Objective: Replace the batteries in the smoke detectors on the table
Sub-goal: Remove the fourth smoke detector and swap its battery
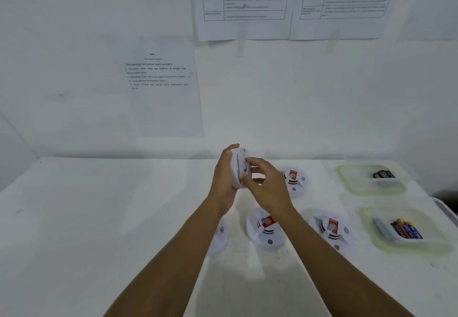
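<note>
Both the left hand (224,175) and right hand (267,185) are gripping a smoke detector (239,165), fingers clamped round it, above a white bench (99,217) standing against a paper-hung white wall (74,44).

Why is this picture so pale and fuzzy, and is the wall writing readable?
Head view: flat, bright light blends the white table into the white wall, leaving faint shadows; the focus is soft, so the printed paper sheets are unreadable.

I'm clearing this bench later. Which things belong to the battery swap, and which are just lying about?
Job: held detector, gripped by left hand, right hand on it; back detector; middle detector; right detector; half-hidden detector; far battery tub; near battery tub.
Lying about: printed wall sheets.
</note>
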Demonstrator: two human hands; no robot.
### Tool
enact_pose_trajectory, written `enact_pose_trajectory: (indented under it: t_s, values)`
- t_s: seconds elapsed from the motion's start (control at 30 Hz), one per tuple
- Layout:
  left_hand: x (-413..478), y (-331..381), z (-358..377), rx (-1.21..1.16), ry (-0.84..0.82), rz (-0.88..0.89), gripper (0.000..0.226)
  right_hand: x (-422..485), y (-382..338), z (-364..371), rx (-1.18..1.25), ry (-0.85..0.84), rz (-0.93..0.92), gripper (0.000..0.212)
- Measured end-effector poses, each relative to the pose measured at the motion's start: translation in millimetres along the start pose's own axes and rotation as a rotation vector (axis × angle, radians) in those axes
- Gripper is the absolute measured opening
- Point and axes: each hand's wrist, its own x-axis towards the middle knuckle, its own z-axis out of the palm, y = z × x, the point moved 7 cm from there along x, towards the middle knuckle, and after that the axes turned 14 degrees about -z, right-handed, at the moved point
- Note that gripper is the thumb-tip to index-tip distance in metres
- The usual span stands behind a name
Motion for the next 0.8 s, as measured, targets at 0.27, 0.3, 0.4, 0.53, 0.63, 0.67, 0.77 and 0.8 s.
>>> enact_pose_trajectory:
  t_s: [0.27,0.3,0.4,0.53,0.63,0.67,0.77,0.8]
  values:
    - [-10,-4,-9,-0.2,-0.032,-0.044,0.034,-4,-18,6,0.029,0.126,-0.022,0.044]
    - [-10,-4,-10,-0.201,-0.033,-0.049,0.035,-4,-20,7,0.019,0.118,-0.044,0.045]
    - [-11,-3,-16,-0.177,-0.033,-0.057,0.042,-3,-22,12,0.002,0.079,-0.095,0.045]
    - [-9,4,-29,-0.159,-0.065,-0.057,0.037,6,-27,11,-0.034,0.032,-0.196,0.027]
    - [-7,17,-51,-0.243,-0.05,-0.036,0.029,22,-13,-3,-0.136,0.067,-0.195,0.009]
    - [-7,19,-59,-0.264,-0.036,-0.038,0.03,28,-3,-9,-0.197,0.07,-0.18,0.009]
    - [-11,19,-77,-0.301,-0.036,-0.048,0.037,43,34,-6,-0.374,-0.104,-0.082,0.012]
    - [-13,18,-81,-0.311,-0.035,-0.052,0.036,46,45,-1,-0.432,-0.189,-0.059,0.014]
